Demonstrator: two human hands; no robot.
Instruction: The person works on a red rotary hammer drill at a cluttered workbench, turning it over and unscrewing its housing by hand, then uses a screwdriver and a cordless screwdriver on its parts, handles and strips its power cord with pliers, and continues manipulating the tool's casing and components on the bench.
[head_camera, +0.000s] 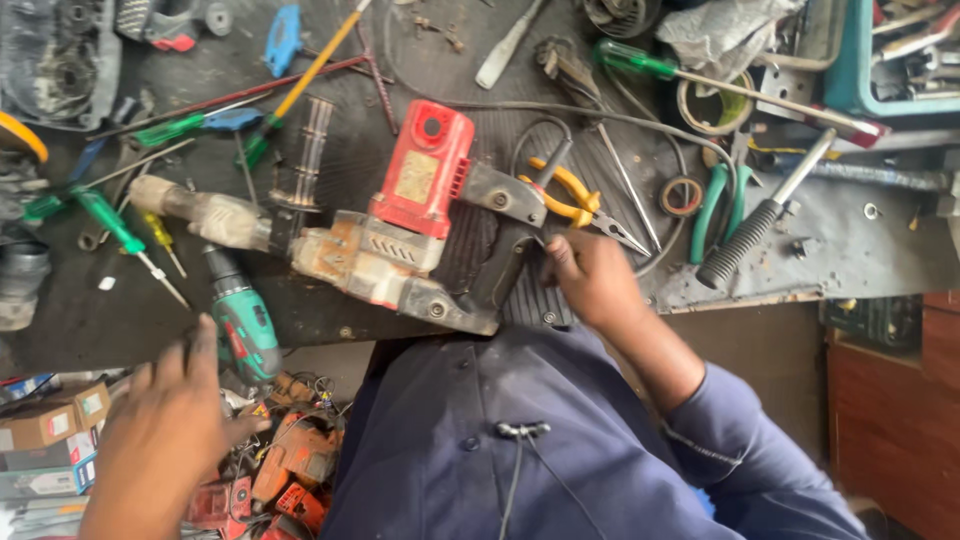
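**Hammer drill on the bench, right hand at its handle**

The drill lies mid-bench, nose toward 9 o'clock. The right hand, fingers curled together, touches its black handle at 3 o'clock. Pliers lie just beyond. The left hand, fingers spread, hovers at 7 o'clock beside a green driver.

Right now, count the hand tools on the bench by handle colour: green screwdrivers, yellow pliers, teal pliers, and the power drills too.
Green-handled screwdrivers: 3
Yellow-handled pliers: 1
Teal-handled pliers: 1
Red rotary hammer drill: 1, with the right hand at its grip
Green cordless drill: 1, nearest the left hand
Total: 7
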